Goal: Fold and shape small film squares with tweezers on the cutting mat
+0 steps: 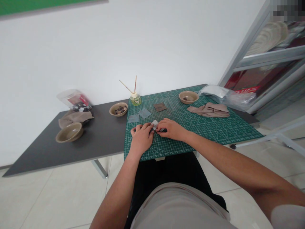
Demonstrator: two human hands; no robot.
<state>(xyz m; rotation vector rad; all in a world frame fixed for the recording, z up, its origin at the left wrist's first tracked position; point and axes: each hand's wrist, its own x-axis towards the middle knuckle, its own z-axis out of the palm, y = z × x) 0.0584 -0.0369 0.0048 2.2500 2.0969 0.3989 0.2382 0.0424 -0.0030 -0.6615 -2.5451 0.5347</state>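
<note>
My left hand (142, 136) and my right hand (172, 129) meet over the green cutting mat (197, 125). Between their fingertips is a small whitish square piece (154, 124), pinched from both sides. Something dark (163, 130) shows under my right fingers; its kind is too small to tell. Just beyond my hands, two thin grey squares (144, 113) that look like sandpaper lie flat on the mat. To their right rests a brown square (159, 107) of similar size.
At the mat's back left stands a small glass bottle (135, 99) with two sticks. A bowl of dark pieces (118, 109), another bowl (69, 132), a cloth (75, 118) and a clear tub (71, 98) are left. A third bowl (188, 97), cloth (209, 110) and plastic bag (228, 97) lie right.
</note>
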